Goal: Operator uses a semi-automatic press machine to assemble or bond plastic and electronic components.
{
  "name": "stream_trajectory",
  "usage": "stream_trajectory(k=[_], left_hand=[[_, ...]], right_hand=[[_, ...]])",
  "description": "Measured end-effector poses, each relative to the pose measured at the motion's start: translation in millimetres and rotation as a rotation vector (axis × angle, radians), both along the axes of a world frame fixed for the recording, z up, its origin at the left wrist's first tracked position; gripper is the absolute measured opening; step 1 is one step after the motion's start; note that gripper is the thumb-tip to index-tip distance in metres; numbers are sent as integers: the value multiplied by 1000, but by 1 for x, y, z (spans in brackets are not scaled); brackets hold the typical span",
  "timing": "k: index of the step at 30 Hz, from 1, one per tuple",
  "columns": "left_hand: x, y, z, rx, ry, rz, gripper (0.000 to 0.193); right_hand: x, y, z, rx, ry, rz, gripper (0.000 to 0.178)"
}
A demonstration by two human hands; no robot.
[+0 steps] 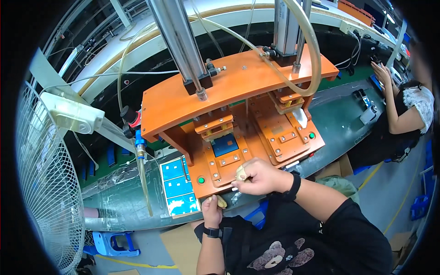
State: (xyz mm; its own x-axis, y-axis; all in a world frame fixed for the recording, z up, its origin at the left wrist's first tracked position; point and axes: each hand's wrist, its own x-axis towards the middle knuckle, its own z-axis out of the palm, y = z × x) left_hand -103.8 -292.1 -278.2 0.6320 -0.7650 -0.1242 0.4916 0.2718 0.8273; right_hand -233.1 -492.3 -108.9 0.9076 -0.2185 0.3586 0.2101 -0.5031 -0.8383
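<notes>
right hand [256, 176] on orange press fixture [220, 165], left hand [212, 208] below

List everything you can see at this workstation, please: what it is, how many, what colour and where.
Press fixture: one, orange, centre of the bench.
Pneumatic cylinders: two, silver, rising from the fixture's top plate.
Blue part: one, seated in the fixture's left nest.
Push buttons: two, green, on the fixture's front corners.
Tray of blue parts: one, left of the fixture.
Bench: one, dark green surface.
Fan: one, white wire guard, far left.
Stool: one, blue, lower left.
Co-worker: one, far right.
Left hand: at the bench's front edge, finger cots, black wristband.
Right hand: on the fixture's front, finger cots, black wristband.
</notes>
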Motion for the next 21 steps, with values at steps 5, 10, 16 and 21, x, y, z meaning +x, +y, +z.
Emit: stream_trajectory(k=[5,10,16,21], left_hand=[[0,0,-1,8,3,-1,27],[1,3,-1,-5,-23,-26,26],[-2,1,2,25,0,-15,27],[-3,-4,5,-17,-34,-49,28]], right_hand=[[-6,3,-3,62,-211,-36,22],[-4,-2,-18,18,-268,-39,21],[-3,-3,-18,44,-267,-20,22],[-2,-11,-21,38,-282,-9,24]])
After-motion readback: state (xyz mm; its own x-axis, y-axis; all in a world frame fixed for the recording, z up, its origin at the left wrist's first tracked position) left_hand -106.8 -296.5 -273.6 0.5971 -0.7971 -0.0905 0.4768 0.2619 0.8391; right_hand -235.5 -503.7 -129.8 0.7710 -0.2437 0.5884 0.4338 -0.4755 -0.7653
